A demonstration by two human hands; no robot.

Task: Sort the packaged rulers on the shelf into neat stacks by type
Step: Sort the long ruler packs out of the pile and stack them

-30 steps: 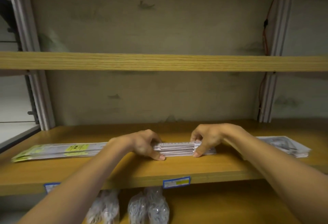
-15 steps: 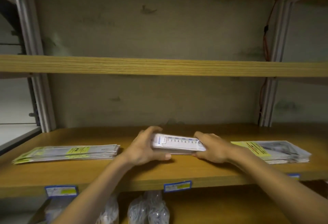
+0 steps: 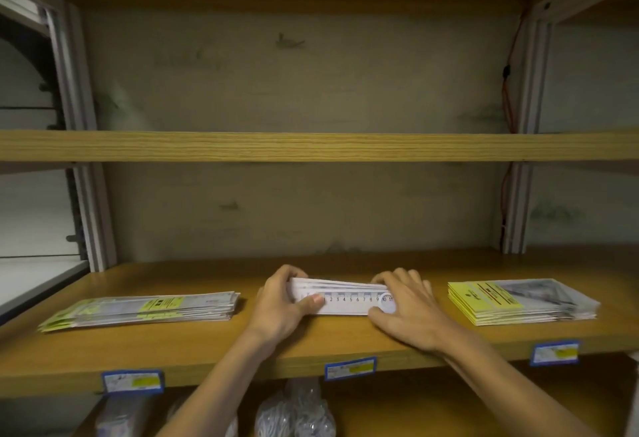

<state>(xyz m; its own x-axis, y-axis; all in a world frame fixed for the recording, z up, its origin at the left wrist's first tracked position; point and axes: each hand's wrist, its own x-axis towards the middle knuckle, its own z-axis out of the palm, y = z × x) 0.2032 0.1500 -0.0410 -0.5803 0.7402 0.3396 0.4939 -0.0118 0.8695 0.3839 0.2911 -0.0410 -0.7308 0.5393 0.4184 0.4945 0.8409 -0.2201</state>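
Stack of white packaged rulers [image 3: 345,300] mid-shelf, tilted up on front edge, printed scale 1–11 facing camera, gripped at both ends. Flat stack of long rulers with yellow-green labels [image 3: 145,308] at left, lying lengthwise, well apart. Shorter, squared stack of yellow-carded packs [image 3: 518,301] at right, flat, near shelf [image 3: 207,343] front edge.

White numbered rulers [image 3: 345,300]; yellow-labelled stacks [image 3: 145,308]; blue-edged shelf tags [image 3: 350,368].
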